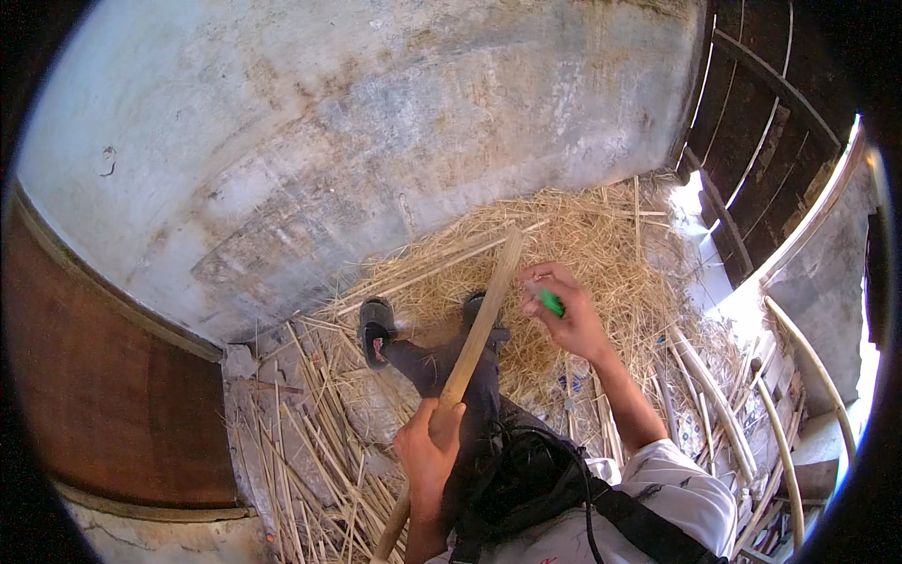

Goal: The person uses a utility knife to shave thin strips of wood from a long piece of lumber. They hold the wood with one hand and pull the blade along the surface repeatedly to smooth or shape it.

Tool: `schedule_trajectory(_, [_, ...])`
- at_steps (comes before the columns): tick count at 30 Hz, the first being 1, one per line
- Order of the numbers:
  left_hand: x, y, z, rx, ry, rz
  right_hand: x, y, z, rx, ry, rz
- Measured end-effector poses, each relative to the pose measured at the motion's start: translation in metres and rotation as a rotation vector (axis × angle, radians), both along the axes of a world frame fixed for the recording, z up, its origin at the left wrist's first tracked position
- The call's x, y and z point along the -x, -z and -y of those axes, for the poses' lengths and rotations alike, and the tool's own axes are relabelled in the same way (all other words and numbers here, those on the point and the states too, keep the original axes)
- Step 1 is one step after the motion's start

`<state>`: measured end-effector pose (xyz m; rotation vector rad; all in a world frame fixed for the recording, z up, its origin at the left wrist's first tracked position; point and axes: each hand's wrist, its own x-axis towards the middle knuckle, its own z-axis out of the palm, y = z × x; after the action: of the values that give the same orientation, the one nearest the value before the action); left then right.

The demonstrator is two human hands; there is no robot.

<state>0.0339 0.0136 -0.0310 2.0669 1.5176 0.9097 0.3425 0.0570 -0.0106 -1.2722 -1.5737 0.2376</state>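
Note:
My left hand (430,442) is wrapped round the lower part of a long, flat bamboo strip (482,324). The strip slants up and away from me, across my legs, and its far end lies over the straw. Beside its upper part, on the right, my right hand (567,310) is closed on a small tool with a green handle (552,301). Fingers cover most of that tool, and its working end is blurred, so its kind does not show. Whether it touches the strip I cannot tell.
A heap of pale shavings (601,263) covers the floor ahead, against a stained wall (423,122). Many thin strips (324,461) lie at lower left. Thicker poles (719,399) lie at right. My shoes (377,329) stand near the heap; a brown panel (113,376) is at left.

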Motion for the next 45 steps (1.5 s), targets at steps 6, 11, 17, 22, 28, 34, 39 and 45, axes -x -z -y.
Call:
schedule_trajectory(6, [0.007,-0.001,0.002,-0.053,0.029,-0.012,-0.024,0.003,0.005,0.107,0.189,-0.238])
schedule_trajectory(11, [0.005,0.004,0.006,-0.068,0.049,0.025,-0.043,-0.002,0.001,0.022,0.291,-0.176])
schedule_trajectory(17, [0.002,-0.001,0.012,0.022,0.056,0.032,-0.039,-0.011,-0.006,-0.063,0.365,-0.111])
schedule_trajectory(22, [0.000,-0.003,0.014,0.033,0.067,0.035,-0.021,-0.023,-0.013,-0.047,0.289,0.033])
schedule_trajectory(28, [0.002,0.000,0.015,0.078,0.058,0.013,-0.020,-0.008,-0.013,0.069,0.335,0.133])
schedule_trajectory(34, [0.004,-0.005,0.018,0.167,0.085,-0.066,-0.021,0.005,-0.015,0.069,0.283,0.141])
schedule_trajectory(39, [0.005,0.004,0.022,0.229,0.120,-0.153,-0.022,0.010,-0.019,0.056,0.249,0.149])
schedule_trajectory(45, [0.007,0.006,0.025,0.207,0.102,-0.214,-0.014,0.009,-0.014,0.051,0.231,0.166])
